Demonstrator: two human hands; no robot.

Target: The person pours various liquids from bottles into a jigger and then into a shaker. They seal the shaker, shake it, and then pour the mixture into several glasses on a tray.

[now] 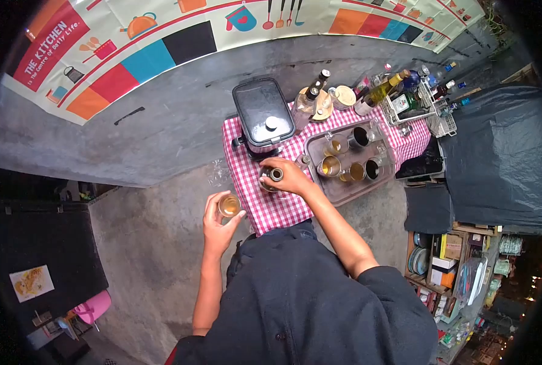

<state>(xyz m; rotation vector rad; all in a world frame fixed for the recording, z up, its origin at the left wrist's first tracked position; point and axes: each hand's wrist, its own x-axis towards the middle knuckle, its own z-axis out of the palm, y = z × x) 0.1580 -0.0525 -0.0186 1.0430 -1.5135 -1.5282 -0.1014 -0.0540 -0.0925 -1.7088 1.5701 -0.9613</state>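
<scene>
My left hand (218, 226) is wrapped round a glass (229, 205) with amber liquid in it, held off the table's left edge. On the checked cloth (275, 210), my right hand (286, 176) grips a dark bottle (276, 174) by its upper part, its open mouth facing up. Just right of that hand is a small clear bottle (302, 161). Several glasses stand on a brown tray (350, 196) farther right, among them a glass of amber liquid (329, 166) and a dark glass (360, 137).
Behind my right hand stands a black-lidded appliance (263, 112). Bottles and a white basket (409, 109) line the table's back, against a grey wall (179, 97). Shelves (447, 261) with boxes and plates are at the right. A pink object (93, 307) is at lower left.
</scene>
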